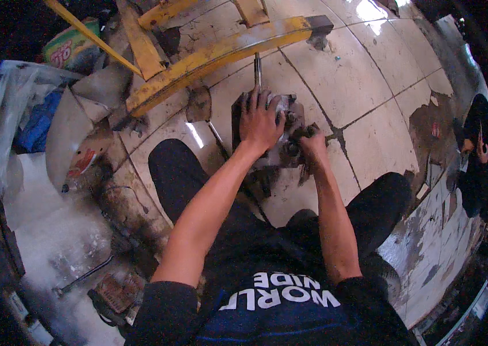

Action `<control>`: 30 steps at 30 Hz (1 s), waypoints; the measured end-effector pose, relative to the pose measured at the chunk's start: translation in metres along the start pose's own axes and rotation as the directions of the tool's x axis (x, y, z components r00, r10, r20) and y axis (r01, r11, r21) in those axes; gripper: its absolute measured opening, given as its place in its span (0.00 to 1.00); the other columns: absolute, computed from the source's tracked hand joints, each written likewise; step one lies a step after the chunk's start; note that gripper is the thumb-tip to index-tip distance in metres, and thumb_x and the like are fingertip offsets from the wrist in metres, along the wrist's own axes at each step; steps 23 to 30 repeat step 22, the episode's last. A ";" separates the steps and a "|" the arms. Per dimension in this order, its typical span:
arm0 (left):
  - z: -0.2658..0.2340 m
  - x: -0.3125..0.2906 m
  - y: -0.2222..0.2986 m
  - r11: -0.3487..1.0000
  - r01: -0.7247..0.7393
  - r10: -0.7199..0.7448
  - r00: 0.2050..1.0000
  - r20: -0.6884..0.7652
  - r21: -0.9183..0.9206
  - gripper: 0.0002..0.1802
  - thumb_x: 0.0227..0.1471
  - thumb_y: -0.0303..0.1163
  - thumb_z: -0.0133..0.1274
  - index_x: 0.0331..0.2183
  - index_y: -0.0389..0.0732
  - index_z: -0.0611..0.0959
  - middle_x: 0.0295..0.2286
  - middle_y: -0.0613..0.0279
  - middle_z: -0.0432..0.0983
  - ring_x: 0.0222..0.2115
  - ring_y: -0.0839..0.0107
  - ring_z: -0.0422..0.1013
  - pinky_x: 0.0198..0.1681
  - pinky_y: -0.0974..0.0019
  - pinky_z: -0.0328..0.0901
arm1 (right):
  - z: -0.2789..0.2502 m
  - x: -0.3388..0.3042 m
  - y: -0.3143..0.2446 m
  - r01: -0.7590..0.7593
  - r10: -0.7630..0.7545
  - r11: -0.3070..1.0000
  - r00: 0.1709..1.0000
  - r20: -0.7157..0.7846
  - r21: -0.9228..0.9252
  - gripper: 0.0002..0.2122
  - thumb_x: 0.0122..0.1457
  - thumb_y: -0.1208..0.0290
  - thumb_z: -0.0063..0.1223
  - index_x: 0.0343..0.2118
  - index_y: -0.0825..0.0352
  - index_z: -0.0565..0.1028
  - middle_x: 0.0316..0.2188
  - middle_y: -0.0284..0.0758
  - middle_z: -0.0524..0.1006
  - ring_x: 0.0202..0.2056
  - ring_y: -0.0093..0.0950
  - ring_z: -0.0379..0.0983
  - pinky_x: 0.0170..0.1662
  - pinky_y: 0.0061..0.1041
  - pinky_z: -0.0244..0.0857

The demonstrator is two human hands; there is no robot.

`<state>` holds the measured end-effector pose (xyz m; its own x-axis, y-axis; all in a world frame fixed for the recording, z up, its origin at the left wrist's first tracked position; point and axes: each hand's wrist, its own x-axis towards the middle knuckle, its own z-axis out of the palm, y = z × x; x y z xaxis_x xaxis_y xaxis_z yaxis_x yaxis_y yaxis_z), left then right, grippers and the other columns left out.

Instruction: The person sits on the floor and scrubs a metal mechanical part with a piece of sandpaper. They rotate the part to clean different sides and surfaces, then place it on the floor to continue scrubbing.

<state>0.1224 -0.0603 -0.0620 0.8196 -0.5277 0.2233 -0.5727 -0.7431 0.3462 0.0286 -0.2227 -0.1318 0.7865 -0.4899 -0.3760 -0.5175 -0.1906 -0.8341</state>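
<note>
On the tiled floor between my knees sits a dark, greasy metal gearbox-like housing [281, 158], with a shiny shaft [258, 74] sticking out of its far end. My left hand [261, 122] lies over the top of the housing near the shaft, fingers spread and pressing on it. At the right side of the housing, my right hand [314, 143] is closed, its fingers curled at a dark protruding part; what exactly they grip is hidden. A thin metal rod [215, 131] lies on the floor left of the housing.
A yellow metal stand [221, 56] crosses the floor just beyond the housing. To the left are cardboard [71, 130], a blue cloth [39, 124] and a long-handled tool [85, 275]. Another person [477, 150] is at the far right. Dirty oil patches [434, 124] mark the tiles.
</note>
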 end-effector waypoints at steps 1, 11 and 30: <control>0.001 0.002 -0.002 1.000 -0.003 0.003 1.000 -0.012 0.010 0.25 0.56 0.44 0.48 0.52 0.42 0.76 0.57 0.51 0.63 0.64 0.51 0.48 0.65 0.40 0.43 | -0.003 -0.004 -0.002 0.020 -0.020 1.000 0.999 0.040 0.007 0.15 0.46 0.68 0.58 0.34 0.74 0.79 0.30 0.46 0.82 0.31 0.37 0.79 0.37 0.35 0.71; 0.004 0.001 -0.004 1.000 -0.018 0.018 0.999 -0.029 -0.003 0.26 0.55 0.43 0.50 0.52 0.41 0.77 0.57 0.50 0.63 0.64 0.51 0.47 0.66 0.40 0.41 | -0.007 0.016 -0.035 -0.053 0.052 0.994 0.999 -0.016 -0.098 0.14 0.48 0.73 0.54 0.36 0.76 0.78 0.31 0.39 0.81 0.32 0.28 0.75 0.38 0.29 0.68; 0.006 0.006 -0.004 0.998 0.013 -0.016 0.998 0.057 0.063 0.32 0.51 0.48 0.54 0.56 0.46 0.73 0.58 0.52 0.61 0.65 0.52 0.47 0.65 0.36 0.41 | -0.008 0.008 0.007 0.100 -0.096 0.995 0.988 0.121 -0.025 0.16 0.48 0.74 0.59 0.41 0.70 0.81 0.36 0.40 0.82 0.41 0.25 0.77 0.50 0.26 0.66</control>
